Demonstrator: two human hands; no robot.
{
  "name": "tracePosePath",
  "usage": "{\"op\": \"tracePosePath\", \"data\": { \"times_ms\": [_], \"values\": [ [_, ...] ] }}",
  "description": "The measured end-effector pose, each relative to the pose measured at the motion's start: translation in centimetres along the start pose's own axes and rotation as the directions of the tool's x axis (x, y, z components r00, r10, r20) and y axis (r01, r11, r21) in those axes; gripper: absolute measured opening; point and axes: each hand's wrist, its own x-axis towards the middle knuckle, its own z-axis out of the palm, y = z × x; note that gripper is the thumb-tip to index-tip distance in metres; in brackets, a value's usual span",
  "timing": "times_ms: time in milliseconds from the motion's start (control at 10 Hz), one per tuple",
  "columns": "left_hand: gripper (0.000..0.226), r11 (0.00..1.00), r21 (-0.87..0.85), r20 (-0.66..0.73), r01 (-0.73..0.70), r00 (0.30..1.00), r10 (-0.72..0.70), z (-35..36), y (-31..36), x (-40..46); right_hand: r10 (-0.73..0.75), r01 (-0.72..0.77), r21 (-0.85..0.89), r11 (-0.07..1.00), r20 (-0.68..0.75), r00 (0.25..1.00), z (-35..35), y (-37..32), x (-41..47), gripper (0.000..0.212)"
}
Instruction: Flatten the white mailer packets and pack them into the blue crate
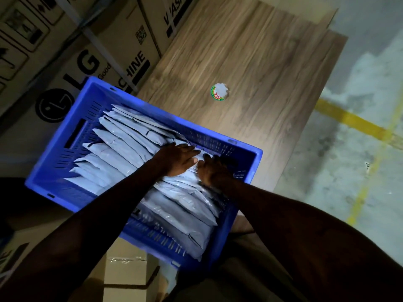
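On the wood-grain laminate worktop (250, 62), white plastic mailer packets (122, 149) are lying overlapped inside the blue slotted plastic crate (222, 236), their long edges crossing it. The left hand (181, 159) is pressing flat-fingered on them; the right hand (212, 170) is curling onto one beside it. Large printed cardboard boxes (76, 51) are standing behind the crate.

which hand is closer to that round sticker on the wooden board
Right. The right hand rests on the packets in the crate, nearer the sticker; the left hand lies just beside it, slightly farther.
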Motion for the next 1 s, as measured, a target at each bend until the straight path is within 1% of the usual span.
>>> {"op": "tracePosePath", "data": {
  "times_ms": [100,200,300,400,500,600,700,800,900,1000],
  "values": [
    [0.081,0.998,-0.032,0.041,0.058,0.998,-0.056,-0.1,0.3,-0.3,0.011,-0.010,-0.058,0.998,0.018,1.000,2.0,1.2,3.4,0.082],
    [0.071,0.999,-0.031,-0.039,0.030,0.999,-0.031,-0.8,0.6,-0.6,0.029,-0.030,-0.031,0.999,-0.033,0.999,1.5,0.9,2.9,0.072],
    [0.056,0.998,-0.070,-0.167,0.011,0.986,-0.023,-2.1,1.7,-2.2,-0.073,0.071,-0.030,0.997,-0.112,0.991,-1.0,-0.7,-0.8,0.053],
    [0.047,0.990,-0.136,-0.377,0.044,0.922,-0.093,-2.7,3.6,-4.6,-0.215,0.204,-0.112,0.973,-0.100,0.971,-2.1,-1.1,-1.7,0.057],
    [0.049,0.964,-0.179,-0.468,0.195,0.845,-0.258,-1.6,4.9,-7.1,-0.378,0.345,-0.261,0.902,-0.087,0.922,-2.9,-1.6,-2.6,0.065],
    [0.054,0.908,-0.228,-0.428,0.351,0.802,-0.417,-0.5,6.4,-9.1,-0.581,0.504,-0.401,0.765,-0.093,0.808,-4.2,-1.7,-4.8,0.083],
    [0.055,0.858,-0.269,-0.481,0.437,0.711,-0.513,-0.2,8.4,-11.0,-0.749,0.601,-0.520,0.608,-0.122,0.652,-4.6,-1.2,-5.5,0.076],
    [0.057,0.781,-0.280,-0.491,0.559,0.616,-0.617,-0.8,11.1,-12.4,-0.862,0.651,-0.616,0.444,-0.095,0.497,-5.0,-0.9,-5.2,0.063],
    [0.059,0.688,-0.342,-0.518,0.640,0.482,-0.706,-1.6,13.7,-12.9,-0.945,0.698,-0.659,0.281,-0.062,0.322,-6.4,-1.1,-5.1,0.061],
    [0.061,0.583,-0.365,-0.582,0.726,0.311,-0.751,-3.9,15.9,-12.0,-0.984,0.723,-0.672,0.161,-0.052,0.172,-8.7,-1.4,-5.1,0.062]
  ]
}}
